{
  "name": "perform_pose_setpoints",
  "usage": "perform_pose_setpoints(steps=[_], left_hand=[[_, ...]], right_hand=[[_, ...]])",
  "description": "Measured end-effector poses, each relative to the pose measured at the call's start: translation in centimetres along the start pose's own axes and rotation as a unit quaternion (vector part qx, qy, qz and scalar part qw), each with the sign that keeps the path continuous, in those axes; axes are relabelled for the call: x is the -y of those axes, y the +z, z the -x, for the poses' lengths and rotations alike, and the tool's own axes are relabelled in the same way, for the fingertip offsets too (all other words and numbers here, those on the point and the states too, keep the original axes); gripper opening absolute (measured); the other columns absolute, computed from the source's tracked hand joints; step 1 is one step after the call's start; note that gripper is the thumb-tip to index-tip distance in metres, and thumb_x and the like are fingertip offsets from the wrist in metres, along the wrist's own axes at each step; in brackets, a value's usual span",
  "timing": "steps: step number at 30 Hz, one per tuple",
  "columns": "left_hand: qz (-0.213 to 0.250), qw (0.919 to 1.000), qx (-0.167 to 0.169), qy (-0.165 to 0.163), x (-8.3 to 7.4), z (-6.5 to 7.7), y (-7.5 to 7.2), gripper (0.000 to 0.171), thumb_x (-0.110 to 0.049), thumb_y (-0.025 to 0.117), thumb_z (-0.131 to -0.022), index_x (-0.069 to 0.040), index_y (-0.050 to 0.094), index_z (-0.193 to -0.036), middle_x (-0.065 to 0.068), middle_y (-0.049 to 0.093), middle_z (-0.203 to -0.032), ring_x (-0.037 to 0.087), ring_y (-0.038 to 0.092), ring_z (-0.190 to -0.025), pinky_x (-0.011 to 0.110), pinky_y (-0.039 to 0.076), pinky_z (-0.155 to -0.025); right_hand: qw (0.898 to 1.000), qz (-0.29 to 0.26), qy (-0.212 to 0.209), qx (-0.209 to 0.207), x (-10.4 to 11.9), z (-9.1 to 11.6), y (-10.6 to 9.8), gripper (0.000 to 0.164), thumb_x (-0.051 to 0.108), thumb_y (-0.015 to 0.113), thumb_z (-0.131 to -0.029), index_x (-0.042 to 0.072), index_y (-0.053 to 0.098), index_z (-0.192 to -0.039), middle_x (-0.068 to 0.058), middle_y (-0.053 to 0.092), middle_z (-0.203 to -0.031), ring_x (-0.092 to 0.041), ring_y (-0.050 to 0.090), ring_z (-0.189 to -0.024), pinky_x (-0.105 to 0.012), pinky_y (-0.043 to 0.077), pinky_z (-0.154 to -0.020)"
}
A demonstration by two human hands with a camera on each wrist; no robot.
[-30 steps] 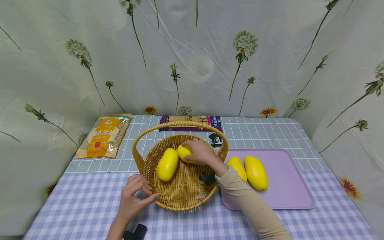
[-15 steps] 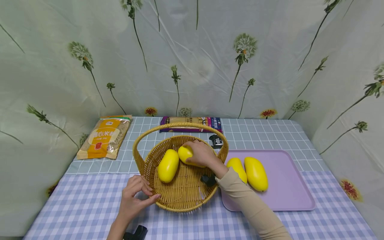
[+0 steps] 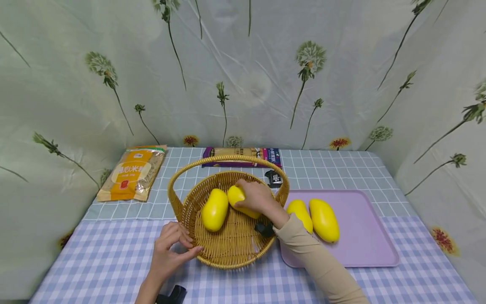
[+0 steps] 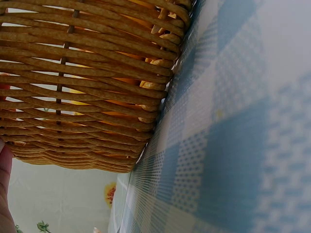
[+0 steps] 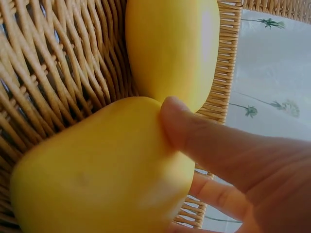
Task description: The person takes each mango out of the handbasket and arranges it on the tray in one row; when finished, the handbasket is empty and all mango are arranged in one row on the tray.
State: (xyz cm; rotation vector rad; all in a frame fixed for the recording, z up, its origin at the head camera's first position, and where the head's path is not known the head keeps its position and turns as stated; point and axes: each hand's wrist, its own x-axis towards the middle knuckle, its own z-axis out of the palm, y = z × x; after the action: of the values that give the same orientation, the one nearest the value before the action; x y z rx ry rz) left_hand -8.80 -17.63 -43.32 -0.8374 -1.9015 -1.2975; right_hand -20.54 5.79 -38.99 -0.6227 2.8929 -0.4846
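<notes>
A round wicker basket [image 3: 220, 257] with a tall arched handle stands mid-table in the head view. Inside it, my right hand [image 3: 258, 198] grips a yellow mango [image 3: 236, 195] near the back wall, thumb on one side and fingers on the other. Touching it on the left is a second mango [image 3: 214, 211], seen above the held mango [image 5: 97, 165] in the right wrist view. My left hand [image 3: 168, 249] holds the basket's front-left rim, its thumb along the edge. Only a bit of the left thumb [image 4: 5, 189] shows in the left wrist view, beside the woven wall [image 4: 87, 87].
Right of the basket lies a lilac tray [image 3: 364, 236] bearing two mangoes [image 3: 324, 220], one partly behind my right sleeve. An orange food bag [image 3: 130, 173] sits back left. Behind the basket are a purple packet [image 3: 243, 154] and a small black packet [image 3: 273, 179].
The held mango and my right hand have shifted slightly right, and the other mango in the basket has moved a little right too. My left hand stays at the rim.
</notes>
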Motion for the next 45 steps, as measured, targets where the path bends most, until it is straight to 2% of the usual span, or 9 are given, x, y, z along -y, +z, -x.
perform_pose_setpoints(steps=[4, 9, 20, 27, 36, 45], left_hand=[[-0.001, 1.0, 0.001, -0.002, 0.0, 0.0, 0.0, 0.033, -0.025, 0.084, -0.071, -0.01, 0.056, -0.062, 0.002, 0.057, -0.068, 0.022, 0.051, -0.068, 0.026, 0.033, -0.082], [0.0, 1.0, 0.003, -0.003, 0.0, -0.1, 0.0, 0.032, -0.023, 0.085, -0.071, -0.011, 0.056, -0.062, 0.002, 0.057, -0.068, 0.021, 0.051, -0.068, 0.026, 0.033, -0.082], [0.002, 1.0, 0.001, -0.004, 0.0, -0.1, -0.1, 0.032, -0.023, 0.085, -0.071, -0.01, 0.056, -0.062, 0.002, 0.058, -0.068, 0.022, 0.05, -0.068, 0.026, 0.033, -0.083], [0.005, 1.0, -0.002, -0.001, 0.0, -0.2, 0.0, 0.032, -0.023, 0.085, -0.071, -0.01, 0.057, -0.062, 0.003, 0.057, -0.068, 0.023, 0.05, -0.068, 0.026, 0.033, -0.083], [0.005, 1.0, -0.001, 0.0, 0.0, -0.2, 0.1, 0.033, -0.025, 0.083, -0.073, -0.01, 0.056, -0.062, 0.002, 0.058, -0.068, 0.023, 0.05, -0.069, 0.026, 0.033, -0.083], [0.002, 1.0, -0.002, 0.0, -0.1, -0.1, 0.1, 0.034, -0.027, 0.082, -0.074, -0.01, 0.056, -0.062, 0.003, 0.058, -0.069, 0.022, 0.051, -0.069, 0.026, 0.033, -0.083]], right_hand=[[1.0, 0.0, 0.014, 0.008, 0.1, 0.2, 0.0, 0.059, 0.042, 0.078, -0.075, 0.017, 0.052, -0.122, -0.008, 0.066, -0.09, -0.021, 0.058, -0.071, -0.034, 0.043, -0.058], [0.999, 0.0, 0.02, 0.027, 0.1, 0.4, 0.0, 0.063, 0.045, 0.078, -0.074, 0.015, 0.049, -0.122, -0.008, 0.064, -0.085, -0.02, 0.056, -0.066, -0.033, 0.042, -0.057], [0.997, -0.043, 0.023, 0.067, 0.4, 0.7, -0.3, 0.066, 0.043, 0.079, -0.074, 0.01, 0.046, -0.121, -0.008, 0.06, -0.084, -0.021, 0.055, -0.067, -0.035, 0.044, -0.063], [0.995, -0.057, 0.026, 0.081, 0.4, 0.7, -0.4, 0.068, 0.043, 0.08, -0.073, 0.011, 0.044, -0.12, -0.008, 0.059, -0.083, -0.021, 0.055, -0.068, -0.034, 0.044, -0.062], [0.995, -0.059, 0.024, 0.082, 0.3, 1.1, -0.7, 0.068, 0.044, 0.079, -0.074, 0.012, 0.043, -0.121, -0.006, 0.058, -0.081, -0.02, 0.054, -0.067, -0.034, 0.043, -0.061], [0.996, -0.077, 0.016, 0.046, 0.5, 2.1, -1.3, 0.065, 0.046, 0.078, -0.074, 0.016, 0.044, -0.121, -0.006, 0.061, -0.086, -0.018, 0.055, -0.068, -0.033, 0.043, -0.061]])
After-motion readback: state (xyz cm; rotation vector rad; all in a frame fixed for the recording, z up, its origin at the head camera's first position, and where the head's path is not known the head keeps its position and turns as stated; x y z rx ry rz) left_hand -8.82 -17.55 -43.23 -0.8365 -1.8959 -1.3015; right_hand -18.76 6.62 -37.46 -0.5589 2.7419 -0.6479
